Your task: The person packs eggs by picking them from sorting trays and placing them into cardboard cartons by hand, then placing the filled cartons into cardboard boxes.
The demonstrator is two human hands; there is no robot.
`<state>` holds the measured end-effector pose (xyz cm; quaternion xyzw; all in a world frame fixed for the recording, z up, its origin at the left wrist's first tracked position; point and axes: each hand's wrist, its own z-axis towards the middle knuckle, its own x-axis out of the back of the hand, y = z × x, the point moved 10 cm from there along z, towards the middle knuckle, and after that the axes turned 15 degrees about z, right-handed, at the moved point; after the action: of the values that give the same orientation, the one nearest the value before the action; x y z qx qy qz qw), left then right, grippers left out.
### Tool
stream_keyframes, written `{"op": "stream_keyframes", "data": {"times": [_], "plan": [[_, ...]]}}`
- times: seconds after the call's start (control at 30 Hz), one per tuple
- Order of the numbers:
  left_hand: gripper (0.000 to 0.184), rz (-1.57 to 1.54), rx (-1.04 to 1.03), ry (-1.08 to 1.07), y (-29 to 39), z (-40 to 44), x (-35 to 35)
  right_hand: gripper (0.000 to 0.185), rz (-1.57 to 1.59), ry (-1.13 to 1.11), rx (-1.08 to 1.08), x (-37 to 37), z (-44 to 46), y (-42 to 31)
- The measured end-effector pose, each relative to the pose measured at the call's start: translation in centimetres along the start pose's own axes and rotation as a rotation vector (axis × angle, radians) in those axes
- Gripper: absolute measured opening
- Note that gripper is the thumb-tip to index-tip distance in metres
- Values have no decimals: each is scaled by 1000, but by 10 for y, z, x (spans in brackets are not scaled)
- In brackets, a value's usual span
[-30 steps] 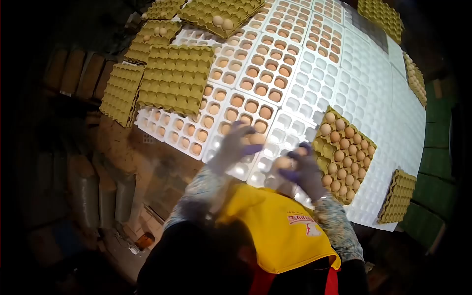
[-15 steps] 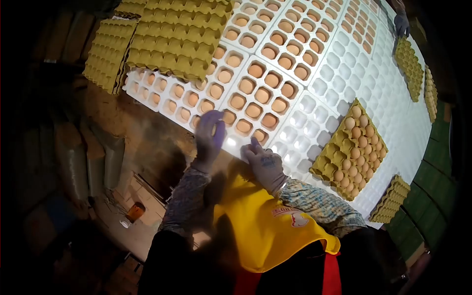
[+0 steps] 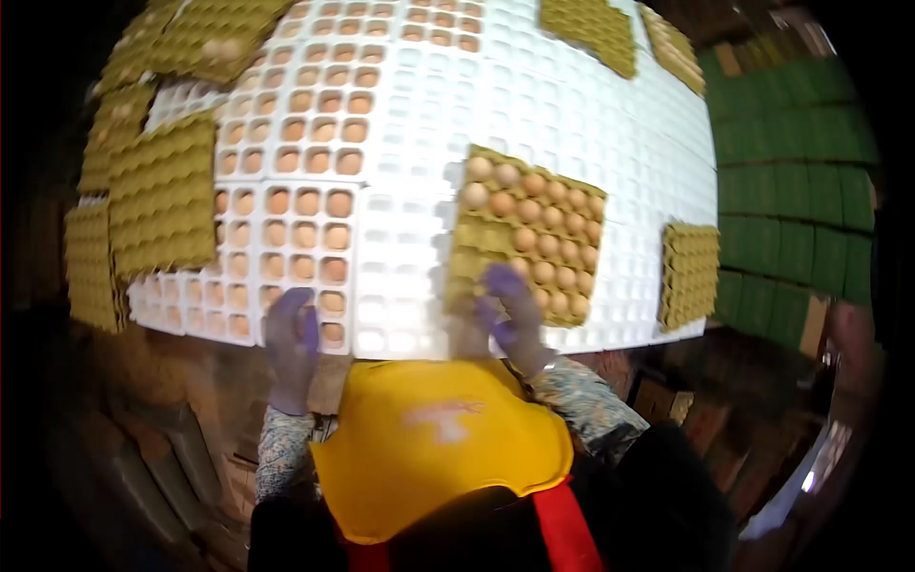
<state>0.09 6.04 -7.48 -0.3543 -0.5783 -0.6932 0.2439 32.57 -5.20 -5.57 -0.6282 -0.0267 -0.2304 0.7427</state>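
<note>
My gloved left hand [image 3: 292,338] is over the near edge of a white foam tray [image 3: 355,243] filled with brown eggs; its fingers are bent and blurred, and what they hold, if anything, is hidden. My gloved right hand [image 3: 513,319] reaches over the near left part of a yellowish pulp tray [image 3: 472,243] of eggs, fingers curved and apart, with no egg visible in them. Eggs [image 3: 548,245] fill the right and far parts of that pulp tray, while cups at its left show bare. It rests on white foam trays [image 3: 400,286] with unfilled cups.
Pulp trays [image 3: 164,195] are stacked on the left, and more [image 3: 214,43] lie at the far left. Another pulp tray [image 3: 690,276] sits at the right edge, with one [image 3: 591,29] at the far side. Green stacks [image 3: 791,200] stand beyond the table on the right.
The view has swung to the right. My right hand has moved from the filled foam tray to the pulp tray; my left hand remains by the foam tray's near edge.
</note>
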Motion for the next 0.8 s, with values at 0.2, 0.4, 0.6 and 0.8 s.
{"op": "stream_keyframes", "data": {"times": [0.2, 0.4, 0.6, 0.8], "plan": [[38, 24, -804, -397, 248, -31, -200, 25, -680, -277, 3, 71, -34, 52], [29, -354, -272, -740, 225, 14, -222, 28, 823, 265, -614, 149, -53, 118], [26, 149, -427, -582, 244, 40, -250, 21, -513, -243, -213, 132, 16, 65], [28, 169, -343, -553, 254, 31, -239, 19, -315, -232, -91, 131, 16, 69]]}}
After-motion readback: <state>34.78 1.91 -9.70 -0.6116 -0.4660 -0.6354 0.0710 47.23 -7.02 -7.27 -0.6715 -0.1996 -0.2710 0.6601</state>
